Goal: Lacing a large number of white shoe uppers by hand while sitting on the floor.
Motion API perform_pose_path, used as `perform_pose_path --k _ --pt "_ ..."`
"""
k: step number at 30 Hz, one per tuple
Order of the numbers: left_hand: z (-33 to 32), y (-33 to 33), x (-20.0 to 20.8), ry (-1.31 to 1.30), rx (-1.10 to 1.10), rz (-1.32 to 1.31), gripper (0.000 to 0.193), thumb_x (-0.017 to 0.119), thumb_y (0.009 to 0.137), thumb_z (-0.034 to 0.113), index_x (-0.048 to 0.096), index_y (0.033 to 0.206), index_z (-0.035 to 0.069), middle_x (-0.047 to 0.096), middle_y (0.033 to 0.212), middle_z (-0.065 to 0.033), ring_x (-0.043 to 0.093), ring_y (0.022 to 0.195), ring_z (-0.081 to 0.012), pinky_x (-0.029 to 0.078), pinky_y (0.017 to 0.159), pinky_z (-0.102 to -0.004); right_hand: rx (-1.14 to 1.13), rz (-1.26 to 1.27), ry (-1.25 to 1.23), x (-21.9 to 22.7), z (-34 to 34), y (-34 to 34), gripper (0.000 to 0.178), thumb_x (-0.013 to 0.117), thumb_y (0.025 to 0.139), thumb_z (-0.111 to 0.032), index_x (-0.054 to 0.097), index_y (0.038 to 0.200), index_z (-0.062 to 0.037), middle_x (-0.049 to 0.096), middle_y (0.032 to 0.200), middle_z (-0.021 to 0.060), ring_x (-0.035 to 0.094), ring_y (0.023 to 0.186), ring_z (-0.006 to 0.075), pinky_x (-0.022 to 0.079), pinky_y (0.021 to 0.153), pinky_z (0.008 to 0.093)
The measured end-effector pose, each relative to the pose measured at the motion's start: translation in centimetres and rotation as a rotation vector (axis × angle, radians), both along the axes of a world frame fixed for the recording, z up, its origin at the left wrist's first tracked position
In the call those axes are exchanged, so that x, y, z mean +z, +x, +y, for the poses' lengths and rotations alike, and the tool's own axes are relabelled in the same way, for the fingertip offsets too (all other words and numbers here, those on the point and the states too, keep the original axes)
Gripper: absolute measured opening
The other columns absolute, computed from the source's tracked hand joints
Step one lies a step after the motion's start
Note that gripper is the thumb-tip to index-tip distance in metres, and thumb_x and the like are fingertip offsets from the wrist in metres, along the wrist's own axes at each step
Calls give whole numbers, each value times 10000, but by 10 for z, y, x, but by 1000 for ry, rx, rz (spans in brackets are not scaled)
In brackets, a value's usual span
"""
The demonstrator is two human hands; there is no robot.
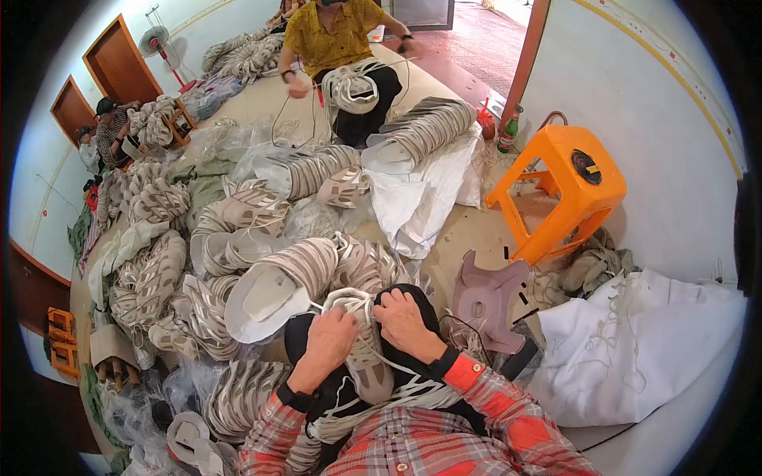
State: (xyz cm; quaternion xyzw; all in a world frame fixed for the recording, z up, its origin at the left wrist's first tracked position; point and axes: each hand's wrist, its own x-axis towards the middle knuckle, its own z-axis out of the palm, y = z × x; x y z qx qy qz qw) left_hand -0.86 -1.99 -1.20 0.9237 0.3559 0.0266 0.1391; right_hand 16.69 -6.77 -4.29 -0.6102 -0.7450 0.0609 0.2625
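A beige and white shoe upper point(369, 371) lies on my lap, its toe toward me and its pale collar away from me. My left hand point(329, 341) is closed at its left edge, the fingertips pinching near the collar. On the other side my right hand point(406, 324) has its fingers curled in at the upper's edge. Whether a lace is also between the fingers is too small to tell. A bundle of white laces point(389, 406) hangs across my lap. Just beyond my left hand rests a nested stack of shoe uppers point(279, 284).
Piles of uppers point(155, 274) and clear plastic bags cover the left side. An orange stool point(565, 174) stands right, near a mauve plastic piece point(488, 301) and white sacking point(623, 349). Opposite sits a person in a yellow shirt point(333, 33); others work at far left. A green bottle point(510, 129) stands by the wall.
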Motion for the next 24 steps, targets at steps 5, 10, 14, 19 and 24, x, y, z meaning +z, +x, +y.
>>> perform_pose_path --k 5,10,14,19,24 --pt "12 15 -16 -109 85 -305 97 598 751 126 636 802 53 534 770 -142 538 767 -336 426 677 -421 65 -100 35 5 7 -4 124 614 596 -111 564 700 -64 484 762 81 456 783 250 334 672 352" --pt "10 20 -28 -185 190 -366 106 598 737 106 648 813 53 528 757 -149 531 774 -338 424 683 -417 68 -135 48 -8 10 -1 157 607 597 -92 555 738 -46 507 763 97 468 781 260 332 670 362" --pt "16 25 -31 -174 137 -361 93 612 708 99 640 774 40 535 744 -157 537 772 -337 425 682 -417 -29 -69 -10 -3 8 -2 236 591 626 -78 516 846 -39 528 747 102 490 760 279 333 673 377" --pt "33 28 -23 12 -82 -109 83 606 683 105 629 725 38 566 765 -136 568 773 -306 445 688 -409 -41 134 -18 -13 2 -6 209 590 700 -110 504 882 -59 533 740 98 496 765 285 337 680 384" --pt "51 13 14 -37 -77 320 159 571 688 124 640 764 3 619 829 -183 620 779 -321 476 684 -410 102 -141 -14 4 -21 -25 171 580 764 -234 563 784 -65 521 792 79 469 794 236 340 686 364"
